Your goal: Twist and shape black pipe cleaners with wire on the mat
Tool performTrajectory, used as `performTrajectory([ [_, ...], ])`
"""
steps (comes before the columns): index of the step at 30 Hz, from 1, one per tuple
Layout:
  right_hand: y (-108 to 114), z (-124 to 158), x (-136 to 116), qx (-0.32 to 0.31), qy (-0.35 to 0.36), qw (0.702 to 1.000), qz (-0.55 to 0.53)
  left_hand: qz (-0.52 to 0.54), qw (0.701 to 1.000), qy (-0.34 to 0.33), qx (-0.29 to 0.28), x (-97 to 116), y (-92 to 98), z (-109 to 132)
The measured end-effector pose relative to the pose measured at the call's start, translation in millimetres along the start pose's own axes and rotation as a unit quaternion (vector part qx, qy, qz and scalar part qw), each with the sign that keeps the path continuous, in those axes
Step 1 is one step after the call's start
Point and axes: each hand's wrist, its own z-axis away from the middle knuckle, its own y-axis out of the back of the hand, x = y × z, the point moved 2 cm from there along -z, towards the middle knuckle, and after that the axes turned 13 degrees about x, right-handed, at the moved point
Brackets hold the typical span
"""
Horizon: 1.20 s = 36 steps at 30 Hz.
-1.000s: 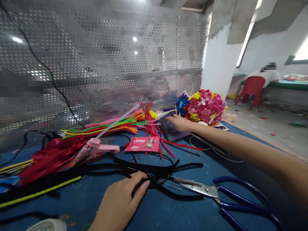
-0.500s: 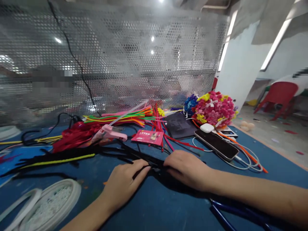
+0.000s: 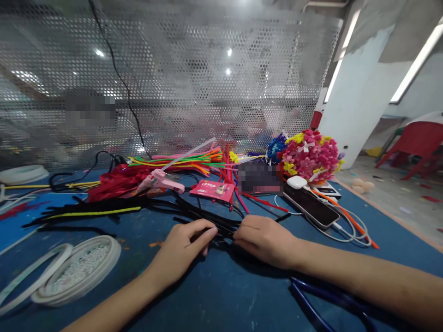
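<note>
Black pipe cleaners (image 3: 194, 208) lie in a long loose bundle across the table, their near ends reaching my fingertips. My left hand (image 3: 188, 244) is closed in a pinch, thumb against forefinger, on the black strands. Just to its right, my right hand (image 3: 265, 240) is closed too, its fingers curled down on the same black pipe cleaners. A small gap with dark strands parts the two hands, and the exact grip is partly hidden by the fingers. Under my right forearm lie dark blue tool handles (image 3: 308, 302), only partly visible.
A pink glue gun (image 3: 162, 181) and a pink card (image 3: 212, 190) lie beyond the hands. Further back are coloured pipe cleaners (image 3: 180, 161) and a pink flower bouquet (image 3: 309, 157). A phone (image 3: 311, 205) with cables lies right, a white bead dish (image 3: 81, 269) left.
The camera view has turned slightly left, so the table things on the left sit further right. Both hands stay close together at the black strands, with only slight finger movement.
</note>
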Motion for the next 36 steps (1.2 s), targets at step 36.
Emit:
performTrajectory([
  [36,6,-3,-6,0.048,0.046,0.994,0.086,-0.162,0.901,-0.315,0.253,-5,11.5,34],
])
